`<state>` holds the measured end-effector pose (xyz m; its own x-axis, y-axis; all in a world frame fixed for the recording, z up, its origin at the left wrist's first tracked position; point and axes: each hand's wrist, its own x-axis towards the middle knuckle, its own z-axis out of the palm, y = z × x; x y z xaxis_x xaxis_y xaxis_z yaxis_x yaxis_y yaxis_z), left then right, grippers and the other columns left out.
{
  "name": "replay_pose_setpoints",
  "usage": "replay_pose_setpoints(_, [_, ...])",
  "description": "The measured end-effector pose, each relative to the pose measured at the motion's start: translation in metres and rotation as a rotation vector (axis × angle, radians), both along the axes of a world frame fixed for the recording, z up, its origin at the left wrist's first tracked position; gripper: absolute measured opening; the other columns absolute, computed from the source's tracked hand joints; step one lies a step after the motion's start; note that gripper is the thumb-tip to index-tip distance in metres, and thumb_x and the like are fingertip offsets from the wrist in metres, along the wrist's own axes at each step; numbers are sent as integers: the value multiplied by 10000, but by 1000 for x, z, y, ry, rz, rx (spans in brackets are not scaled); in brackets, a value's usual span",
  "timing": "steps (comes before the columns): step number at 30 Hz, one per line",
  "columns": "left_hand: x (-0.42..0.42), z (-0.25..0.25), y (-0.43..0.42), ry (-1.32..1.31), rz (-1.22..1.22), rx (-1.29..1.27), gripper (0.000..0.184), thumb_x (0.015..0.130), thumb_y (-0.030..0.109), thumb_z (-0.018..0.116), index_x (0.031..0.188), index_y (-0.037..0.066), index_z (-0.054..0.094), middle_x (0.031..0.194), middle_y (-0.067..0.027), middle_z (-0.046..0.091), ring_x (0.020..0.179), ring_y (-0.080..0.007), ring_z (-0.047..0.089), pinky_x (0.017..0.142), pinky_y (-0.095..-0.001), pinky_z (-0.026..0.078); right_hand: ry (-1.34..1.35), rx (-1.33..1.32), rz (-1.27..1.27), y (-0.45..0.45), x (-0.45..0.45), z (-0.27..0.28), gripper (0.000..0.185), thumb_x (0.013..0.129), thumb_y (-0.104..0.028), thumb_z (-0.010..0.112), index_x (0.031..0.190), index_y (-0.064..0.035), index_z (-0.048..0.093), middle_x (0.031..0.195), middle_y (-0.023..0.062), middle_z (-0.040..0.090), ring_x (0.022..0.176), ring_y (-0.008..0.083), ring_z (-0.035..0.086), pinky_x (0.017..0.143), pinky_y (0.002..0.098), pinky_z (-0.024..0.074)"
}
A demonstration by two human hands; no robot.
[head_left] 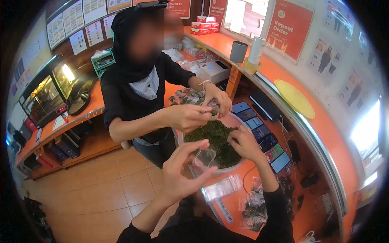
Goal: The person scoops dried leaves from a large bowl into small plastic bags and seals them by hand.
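Over the near-left edge of the round tub (222,171), left hand (182,170) grips a small clear plastic bag (204,157) between thumb and fingers. Right hand (245,145) bends over the green leaf flakes (221,152) just inside the right rim; cannot tell whether it grasps any. Phones (262,133) crowd that side; co-worker's hands (191,118) block the far rim. Widest room: tiled floor (125,182), leftward.

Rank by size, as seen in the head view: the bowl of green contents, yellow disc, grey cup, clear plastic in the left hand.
1. Bowl
2. Yellow disc
Last, unranked: grey cup and clear plastic; they look close in size, and the plastic is nearer the camera.
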<state>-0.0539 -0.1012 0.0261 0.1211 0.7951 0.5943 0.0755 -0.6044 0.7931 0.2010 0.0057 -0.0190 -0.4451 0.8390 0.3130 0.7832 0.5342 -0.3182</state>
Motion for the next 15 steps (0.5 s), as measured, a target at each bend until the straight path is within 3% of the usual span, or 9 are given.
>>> replay_pose_setpoints(5, [22, -10, 31, 293, 63, -4, 557, 776, 73, 780, 1289, 40, 566, 1121, -106, 619, 680, -107, 650, 612, -227, 509, 109, 48, -97, -9, 15, 6, 139, 820, -164, 583, 791, -48, 655, 827, 104, 659, 862, 300, 522, 820, 412, 373])
replay_pose_setpoints(7, [29, -22, 44, 404, 88, -172, 541, 757, 112, 788, 1243, 0, 578, 1111, -151, 626, 769, -205, 684, 695, -301, 541, 125, 70, -121, -9, 24, 13, 140, 822, -162, 579, 788, -53, 659, 811, 111, 659, 853, 304, 523, 797, 422, 375])
replay_pose_setpoints(8, [32, -32, 53, 406, 85, -165, 541, 757, 112, 788, 1243, 0, 578, 1111, -151, 626, 769, -205, 684, 695, -301, 541, 139, 88, -142, -9, 28, 19, 141, 823, -160, 575, 784, -57, 663, 794, 119, 659, 844, 308, 524, 773, 431, 378])
replay_pose_setpoints(10, [38, -50, 70, 528, 202, -56, 572, 726, 164, 804, 1215, -33, 581, 1097, -205, 639, 906, -315, 679, 808, -380, 536, 146, 153, -154, -13, 32, 37, 141, 824, -161, 572, 786, -58, 662, 781, 117, 649, 835, 307, 514, 771, 431, 377])
replay_pose_setpoints(13, [45, -55, 87, 581, 134, -214, 610, 698, 183, 813, 1212, -46, 576, 1088, -236, 648, 1021, -376, 645, 894, -422, 509, 103, 245, -161, -14, 32, 55, 118, 806, -142, 587, 835, -55, 662, 753, 96, 605, 822, 297, 499, 763, 418, 375])
replay_pose_setpoints(15, [53, -57, 93, 592, 128, -200, 598, 700, 178, 809, 1205, -44, 579, 1081, -237, 652, 1013, -373, 650, 889, -420, 513, 5, 372, -88, -18, 18, 59, 115, 768, -98, 617, 869, -55, 650, 779, 80, 571, 822, 284, 494, 742, 399, 377])
